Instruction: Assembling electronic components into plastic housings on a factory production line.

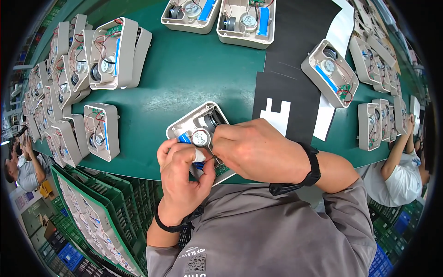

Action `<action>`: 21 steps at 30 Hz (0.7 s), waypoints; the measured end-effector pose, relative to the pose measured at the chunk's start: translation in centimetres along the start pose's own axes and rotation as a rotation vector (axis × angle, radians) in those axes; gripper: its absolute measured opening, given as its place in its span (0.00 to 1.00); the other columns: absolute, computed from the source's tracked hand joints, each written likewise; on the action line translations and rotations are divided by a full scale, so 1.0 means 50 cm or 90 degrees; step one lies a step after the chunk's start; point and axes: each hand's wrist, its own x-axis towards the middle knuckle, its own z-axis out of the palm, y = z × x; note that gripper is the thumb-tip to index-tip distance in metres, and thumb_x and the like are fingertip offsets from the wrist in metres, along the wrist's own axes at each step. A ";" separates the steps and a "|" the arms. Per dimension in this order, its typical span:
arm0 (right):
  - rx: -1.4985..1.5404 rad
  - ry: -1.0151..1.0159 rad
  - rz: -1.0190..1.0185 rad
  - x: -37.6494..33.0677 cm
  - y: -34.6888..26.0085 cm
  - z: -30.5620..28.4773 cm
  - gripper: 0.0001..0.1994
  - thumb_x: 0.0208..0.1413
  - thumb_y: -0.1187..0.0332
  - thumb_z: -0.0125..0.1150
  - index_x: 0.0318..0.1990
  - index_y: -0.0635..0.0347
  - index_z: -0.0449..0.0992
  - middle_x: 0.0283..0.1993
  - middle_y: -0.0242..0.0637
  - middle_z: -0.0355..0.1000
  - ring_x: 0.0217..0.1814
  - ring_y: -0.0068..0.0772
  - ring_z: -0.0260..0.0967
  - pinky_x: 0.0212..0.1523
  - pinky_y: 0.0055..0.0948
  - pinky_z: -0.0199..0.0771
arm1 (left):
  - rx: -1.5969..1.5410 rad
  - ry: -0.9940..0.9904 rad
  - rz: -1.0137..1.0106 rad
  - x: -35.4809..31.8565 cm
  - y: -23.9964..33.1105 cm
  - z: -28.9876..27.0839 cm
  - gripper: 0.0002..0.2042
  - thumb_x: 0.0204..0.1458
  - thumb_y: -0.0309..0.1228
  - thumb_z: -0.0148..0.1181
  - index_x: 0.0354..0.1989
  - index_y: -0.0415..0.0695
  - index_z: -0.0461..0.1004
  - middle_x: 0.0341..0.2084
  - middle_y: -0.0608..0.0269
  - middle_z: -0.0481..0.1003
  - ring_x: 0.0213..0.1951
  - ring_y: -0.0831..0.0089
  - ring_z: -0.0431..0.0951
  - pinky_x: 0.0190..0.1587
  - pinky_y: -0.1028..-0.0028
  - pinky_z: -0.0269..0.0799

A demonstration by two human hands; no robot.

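In front of me on the green table lies a beige plastic housing (174,128), open side up and tilted. Inside it sit a black round speaker (213,119), a round silver part (200,137), a blue battery (184,138) and a green circuit board (222,170). My left hand (184,168), with white tape round a finger, pinches a thin wire over the housing's near end. My right hand (258,150) is closed at the housing's right side, its fingertips bent down by the wires. What it grips is hidden.
Stacked beige housings (62,85) with wires and batteries crowd the left. Others stand at the far edge (247,39) and right (330,74). A black sheet (295,60) with white cutouts covers part of the table. Green crates (115,194) stand lower left. Other people sit at both sides.
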 end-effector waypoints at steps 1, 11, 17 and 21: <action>0.009 -0.008 -0.005 0.000 0.001 0.001 0.04 0.51 0.75 0.66 0.31 0.62 0.76 0.36 0.36 0.69 0.31 0.38 0.75 0.28 0.37 0.76 | -0.003 -0.013 -0.005 0.000 0.000 0.000 0.21 0.43 0.16 0.70 0.42 0.46 0.68 0.33 0.68 0.81 0.35 0.66 0.79 0.62 0.56 0.63; -0.052 -0.040 0.046 0.010 -0.018 0.002 0.04 0.50 0.74 0.67 0.30 0.62 0.76 0.34 0.36 0.69 0.30 0.38 0.75 0.28 0.36 0.76 | 0.013 -0.032 0.000 0.009 0.000 -0.001 0.20 0.41 0.16 0.68 0.41 0.46 0.69 0.29 0.68 0.76 0.34 0.65 0.78 0.60 0.57 0.61; 0.244 0.124 0.070 -0.008 -0.008 -0.016 0.05 0.53 0.74 0.69 0.34 0.63 0.78 0.36 0.37 0.72 0.29 0.38 0.74 0.28 0.35 0.74 | 0.011 -0.006 0.000 -0.005 -0.001 0.010 0.19 0.43 0.17 0.68 0.42 0.45 0.69 0.29 0.68 0.77 0.35 0.65 0.78 0.63 0.54 0.61; 0.091 0.207 0.221 0.013 -0.013 -0.029 0.08 0.53 0.74 0.71 0.38 0.64 0.79 0.38 0.39 0.74 0.28 0.37 0.73 0.29 0.34 0.73 | -0.017 -0.031 -0.024 -0.012 0.001 -0.008 0.19 0.45 0.18 0.69 0.44 0.43 0.70 0.32 0.66 0.78 0.37 0.63 0.80 0.65 0.52 0.60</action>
